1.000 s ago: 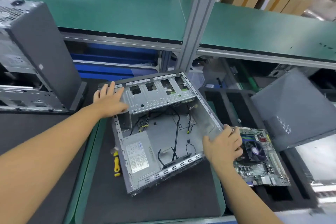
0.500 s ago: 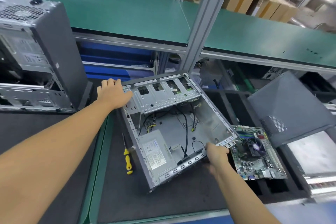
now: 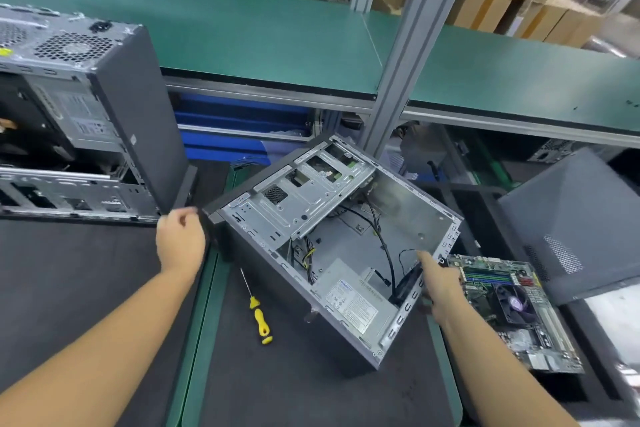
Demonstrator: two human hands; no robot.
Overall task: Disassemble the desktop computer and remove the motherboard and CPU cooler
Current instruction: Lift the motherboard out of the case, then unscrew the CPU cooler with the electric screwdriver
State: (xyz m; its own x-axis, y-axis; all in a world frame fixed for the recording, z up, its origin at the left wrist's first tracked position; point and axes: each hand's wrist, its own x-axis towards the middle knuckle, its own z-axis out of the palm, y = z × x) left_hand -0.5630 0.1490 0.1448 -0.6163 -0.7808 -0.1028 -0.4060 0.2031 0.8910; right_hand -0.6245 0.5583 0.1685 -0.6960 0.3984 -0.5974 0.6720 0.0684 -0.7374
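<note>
The open grey computer case (image 3: 408, 215) is tilted up on its lower side over the dark mat, and its inside shows a drive cage, black cables and a power supply (image 3: 353, 302). My left hand (image 3: 180, 239) grips the case's black front corner. At the rear edge, my right hand (image 3: 440, 284) holds on with the thumb on top. The removed motherboard (image 3: 540, 340) lies to the right of the case, with the CPU cooler fan (image 3: 512, 302) on it.
A yellow-handled screwdriver (image 3: 258, 312) lies on the mat (image 3: 311, 392) just left of the case. Another opened case (image 3: 86, 114) stands at the left. A grey side panel (image 3: 571, 218) leans at the right. An aluminium post (image 3: 408, 55) rises behind the case.
The case has been lifted and tipped further up on its side, turning clockwise. My left hand shifted from the top of the drive cage to the front corner; my right hand stayed on the rear edge.
</note>
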